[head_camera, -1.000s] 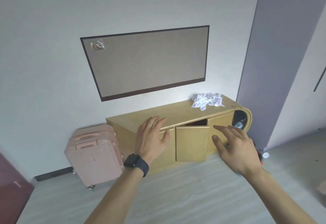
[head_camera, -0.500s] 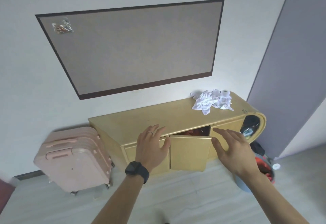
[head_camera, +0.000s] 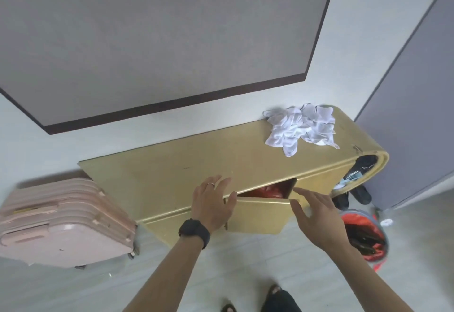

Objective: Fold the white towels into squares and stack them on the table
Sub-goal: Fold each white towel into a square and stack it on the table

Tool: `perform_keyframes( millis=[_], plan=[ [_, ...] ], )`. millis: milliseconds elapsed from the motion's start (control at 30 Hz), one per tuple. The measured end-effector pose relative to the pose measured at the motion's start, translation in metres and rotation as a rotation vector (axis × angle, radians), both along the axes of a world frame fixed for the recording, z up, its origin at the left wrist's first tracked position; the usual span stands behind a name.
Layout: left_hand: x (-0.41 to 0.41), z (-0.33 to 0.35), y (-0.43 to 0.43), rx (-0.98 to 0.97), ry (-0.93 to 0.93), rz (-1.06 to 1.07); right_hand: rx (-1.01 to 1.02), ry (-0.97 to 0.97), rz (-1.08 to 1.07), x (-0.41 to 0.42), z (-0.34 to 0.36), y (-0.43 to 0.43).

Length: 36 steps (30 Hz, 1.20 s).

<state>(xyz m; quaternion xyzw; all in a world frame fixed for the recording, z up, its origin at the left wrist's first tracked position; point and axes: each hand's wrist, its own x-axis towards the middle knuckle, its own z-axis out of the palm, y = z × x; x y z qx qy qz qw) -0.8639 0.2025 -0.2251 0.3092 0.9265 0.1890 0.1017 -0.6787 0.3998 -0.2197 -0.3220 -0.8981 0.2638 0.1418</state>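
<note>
A crumpled heap of white towels lies on the right end of a low yellow wooden table with cupboard doors under its top. My left hand, with a ring and a black watch on the wrist, hovers open over the table's front edge. My right hand is open too, fingers spread, in front of the ajar middle door. Both hands hold nothing and are well short of the towels.
A pink suitcase stands on the floor left of the table. A bin with a red bag sits at the right. Dark items fill the table's round end opening. A grey board hangs on the wall.
The view has closed in on the table and tilted down. Both hands stay open and now reach over its front edge; the towels appear nearer.
</note>
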Motion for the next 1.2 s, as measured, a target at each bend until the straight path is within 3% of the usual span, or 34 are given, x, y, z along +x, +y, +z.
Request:
perform_keyframes(
  millis=[300, 600, 667, 800, 967, 1067, 1200],
  plan=[
    [-0.110, -0.058, 0.115, -0.162, -0.131, 0.097, -0.188, -0.303, 0.103, -0.134, -0.077, 0.129],
    [-0.190, -0.137, 0.198, -0.274, -0.290, 0.201, -0.106, -0.451, 0.223, -0.292, -0.147, 0.242],
    [-0.205, -0.160, 0.208, -0.302, -0.323, 0.207, -0.021, -0.442, 0.244, -0.320, -0.168, 0.260],
    [-0.226, -0.200, 0.217, -0.391, -0.344, 0.173, 0.343, -0.473, 0.358, -0.361, -0.205, 0.288],
    [-0.233, -0.233, 0.214, -0.474, -0.410, 0.153, 0.511, -0.745, 0.415, -0.380, -0.220, 0.307],
    [-0.231, -0.240, 0.208, -0.470, -0.415, 0.138, 0.514, -0.651, 0.407, -0.378, -0.222, 0.309],
    [-0.237, -0.231, 0.211, -0.445, -0.487, 0.141, 0.486, -0.364, 0.434, -0.370, -0.213, 0.305]
  ],
)
